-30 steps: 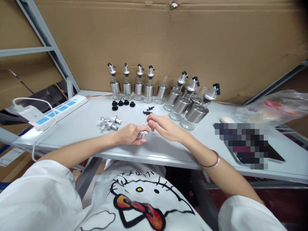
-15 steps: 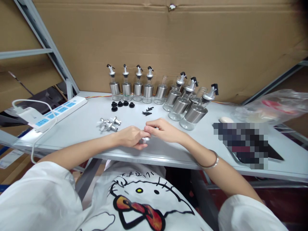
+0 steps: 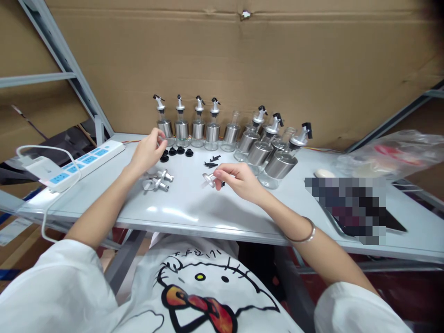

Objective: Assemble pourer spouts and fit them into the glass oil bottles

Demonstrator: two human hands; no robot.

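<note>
My right hand (image 3: 236,181) pinches a small silver pour spout (image 3: 208,180) just above the white table (image 3: 194,208). My left hand (image 3: 148,150) has reached to the far left, fingers curled and hovering over a cluster of black stoppers (image 3: 175,151); whether it grips one is hidden. A few loose silver spouts (image 3: 157,180) lie below that hand. Small black lever pieces (image 3: 212,163) lie near the right hand. Along the back stands a row of steel-sleeved glass bottles (image 3: 197,129), most with spouts fitted.
A white and blue power strip (image 3: 74,164) with its cable lies at the left. A clear plastic bag (image 3: 391,155) and a blurred dark object (image 3: 350,208) sit at the right. A cardboard wall (image 3: 243,60) and a grey shelf frame (image 3: 69,64) close off the back.
The hands were joined over one spout in front of me. Now the left hand has let go and moved up left to the black stoppers; the right hand keeps the spout.
</note>
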